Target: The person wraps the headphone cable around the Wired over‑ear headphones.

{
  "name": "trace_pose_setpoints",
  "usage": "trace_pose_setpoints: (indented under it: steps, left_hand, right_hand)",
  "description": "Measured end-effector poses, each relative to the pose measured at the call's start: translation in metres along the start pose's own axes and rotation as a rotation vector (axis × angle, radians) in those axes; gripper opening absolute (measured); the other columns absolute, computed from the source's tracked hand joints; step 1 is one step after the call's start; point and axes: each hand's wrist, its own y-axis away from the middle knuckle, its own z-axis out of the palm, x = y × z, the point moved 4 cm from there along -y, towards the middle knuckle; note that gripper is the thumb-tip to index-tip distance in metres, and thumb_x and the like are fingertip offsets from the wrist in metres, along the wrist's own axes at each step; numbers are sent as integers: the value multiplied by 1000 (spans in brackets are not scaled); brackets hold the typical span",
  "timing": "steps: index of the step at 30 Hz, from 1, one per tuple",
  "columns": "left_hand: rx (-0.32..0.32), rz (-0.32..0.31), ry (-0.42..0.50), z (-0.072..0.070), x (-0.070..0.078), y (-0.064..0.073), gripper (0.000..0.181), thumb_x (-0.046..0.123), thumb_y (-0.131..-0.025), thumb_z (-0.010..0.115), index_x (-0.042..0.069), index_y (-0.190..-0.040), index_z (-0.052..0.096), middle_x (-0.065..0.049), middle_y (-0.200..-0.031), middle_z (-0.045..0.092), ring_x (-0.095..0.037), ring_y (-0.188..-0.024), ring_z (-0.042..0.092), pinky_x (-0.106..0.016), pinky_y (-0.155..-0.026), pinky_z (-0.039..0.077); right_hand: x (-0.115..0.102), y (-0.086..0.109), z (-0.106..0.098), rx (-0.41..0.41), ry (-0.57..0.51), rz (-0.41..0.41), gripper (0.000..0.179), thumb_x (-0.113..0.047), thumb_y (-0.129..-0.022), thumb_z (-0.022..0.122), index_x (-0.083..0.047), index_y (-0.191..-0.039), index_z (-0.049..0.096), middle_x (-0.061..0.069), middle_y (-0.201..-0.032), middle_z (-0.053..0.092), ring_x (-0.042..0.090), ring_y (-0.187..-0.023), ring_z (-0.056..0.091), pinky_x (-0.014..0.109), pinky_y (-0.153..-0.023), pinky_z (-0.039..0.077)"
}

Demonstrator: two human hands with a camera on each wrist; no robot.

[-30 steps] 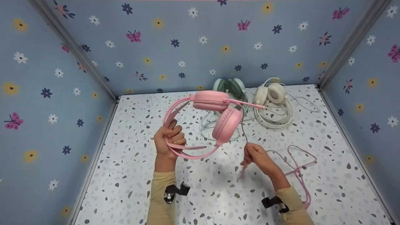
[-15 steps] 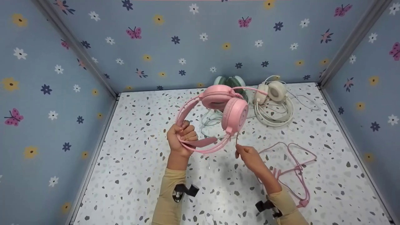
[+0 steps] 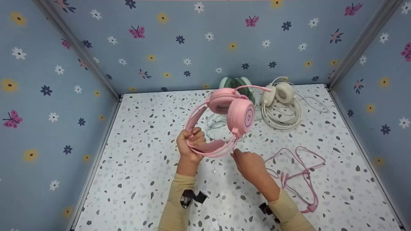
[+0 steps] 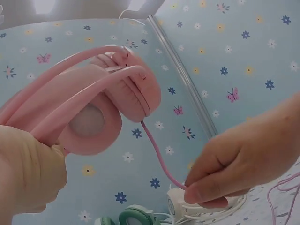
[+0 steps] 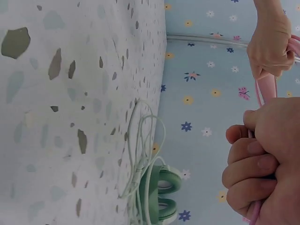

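Observation:
A pink headset [image 3: 239, 117] with a boom microphone is held up over the table. My left hand [image 3: 191, 144] grips its headband, fingers wrapped round the band. From one ear cup the headset's pink cable [image 4: 158, 154] runs down to my right hand [image 3: 252, 165], which pinches it between thumb and fingers. In the right wrist view, the fingers of my right hand [image 5: 258, 164] are curled with the cable emerging below them. The rest of the cable [image 3: 308, 179], with its plugs, lies in loose loops on the table at the right.
Behind the pink headset stand a green and white headset [image 3: 242, 85] and a white headset [image 3: 284, 93] with a coiled cable [image 3: 282, 126]. Flower-patterned walls [image 3: 192, 45] enclose the speckled table [image 3: 138, 128] at the back and sides.
My left hand has shifted right with the pink headset, which has turned so an ear cup's outer face shows. My right hand has moved left along the cable, close below the headband.

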Motion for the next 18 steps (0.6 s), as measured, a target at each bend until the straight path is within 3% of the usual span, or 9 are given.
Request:
trace_pose_setpoints:
  steps: [2, 5, 9, 13, 18]
  left_hand:
    - [3, -8, -29, -2, -1, 0, 8, 10, -78, 31, 11, -74, 38, 10, -61, 20, 0, -43, 23, -14, -40, 29]
    - [48, 68, -127, -9, 3, -2, 15, 8, -79, 27, 13, -69, 37, 10, -59, 20, 0, -41, 24, -15, -38, 31]
    - [173, 234, -265, -24, 17, -3, 20, 3, -79, 26, 17, -65, 30, 9, -55, 20, -1, -42, 21, -16, -36, 28]
    - [289, 398, -426, -36, 31, 0, 22, -1, -78, 31, 17, -67, 26, 8, -53, 22, -1, -41, 20, -15, -35, 23]
    - [331, 611, -733, -36, 45, 3, 23, -7, -78, 39, 12, -70, 28, 6, -52, 25, -4, -38, 25, -17, -34, 23]
  right_hand:
    - [-8, 0, -5, 15, 18, -66, 20, -26, -98, 59, -12, -85, 56, -5, -49, 36, 13, -41, 39, 33, -38, 29]
    - [-19, 3, -15, 30, 66, -154, 20, -27, -96, 62, -12, -85, 55, -5, -50, 35, 14, -41, 42, 32, -38, 31]
    - [-23, 11, -30, 12, 111, -204, 23, -27, -94, 65, -12, -82, 52, -5, -49, 33, 16, -40, 43, 32, -37, 30]
    - [-22, 19, -41, -55, 55, -250, 23, -23, -94, 65, -14, -81, 49, -8, -50, 29, 13, -40, 37, 31, -38, 27]
    - [-19, 28, -51, -166, -113, -270, 22, -20, -96, 62, -16, -80, 47, -11, -53, 31, 8, -44, 33, 27, -43, 30]
